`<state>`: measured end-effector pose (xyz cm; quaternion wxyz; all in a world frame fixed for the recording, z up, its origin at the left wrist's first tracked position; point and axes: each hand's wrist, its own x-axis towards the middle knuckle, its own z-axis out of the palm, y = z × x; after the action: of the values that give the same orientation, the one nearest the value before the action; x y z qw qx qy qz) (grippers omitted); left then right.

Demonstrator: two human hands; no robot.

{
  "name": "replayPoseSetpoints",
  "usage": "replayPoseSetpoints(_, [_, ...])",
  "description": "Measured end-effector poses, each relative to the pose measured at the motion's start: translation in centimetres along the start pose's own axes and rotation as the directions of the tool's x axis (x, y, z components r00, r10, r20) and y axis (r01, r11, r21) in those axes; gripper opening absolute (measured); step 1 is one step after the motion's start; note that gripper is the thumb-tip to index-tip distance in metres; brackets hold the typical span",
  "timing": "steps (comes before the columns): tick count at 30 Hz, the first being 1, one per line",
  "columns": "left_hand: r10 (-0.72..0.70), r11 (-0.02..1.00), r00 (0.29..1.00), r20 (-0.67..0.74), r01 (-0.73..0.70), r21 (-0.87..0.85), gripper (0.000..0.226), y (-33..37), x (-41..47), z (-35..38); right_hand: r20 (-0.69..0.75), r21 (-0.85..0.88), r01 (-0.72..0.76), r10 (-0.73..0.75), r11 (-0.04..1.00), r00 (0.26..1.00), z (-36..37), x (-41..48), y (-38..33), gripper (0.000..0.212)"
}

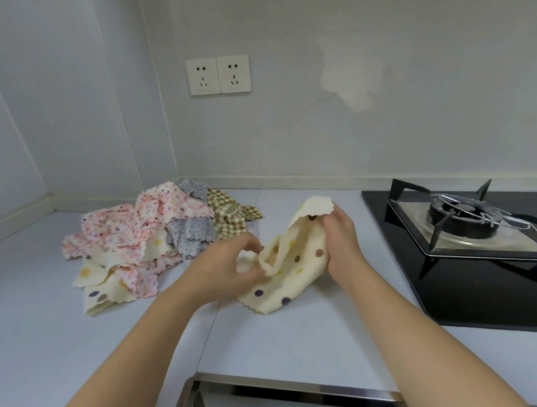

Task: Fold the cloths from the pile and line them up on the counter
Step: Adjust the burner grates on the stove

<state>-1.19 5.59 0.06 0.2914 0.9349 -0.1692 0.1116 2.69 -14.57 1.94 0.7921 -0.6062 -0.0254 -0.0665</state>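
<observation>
Both your hands hold the cream dotted cloth (292, 259): left hand (230, 270) pinching its near edge, right hand (338, 233) gripping its far corner, right of the pile (154, 238).

no legible text, labels or numbers

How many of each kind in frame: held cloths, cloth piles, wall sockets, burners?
polka-dot cloth, held in both hands: 1
cloth pile: 1 (cloths in it too tangled to count)
wall sockets: 2
stove burner: 1
Total: 5
</observation>
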Motion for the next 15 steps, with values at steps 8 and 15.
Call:
replayPoseSetpoints(8, [0.253,0.96,0.935,-0.25,-0.21,0.185,0.005,0.7,0.1,3.0,0.066,0.081,-0.191,0.186,0.978,0.98,0.1,0.0,-0.2,0.022])
replayPoseSetpoints(15, [0.181,0.983,0.98,-0.077,-0.182,0.003,0.049,-0.5,1.3,4.6,0.103,0.15,-0.25,0.237,0.957,0.966,0.1,0.2,0.1,0.026])
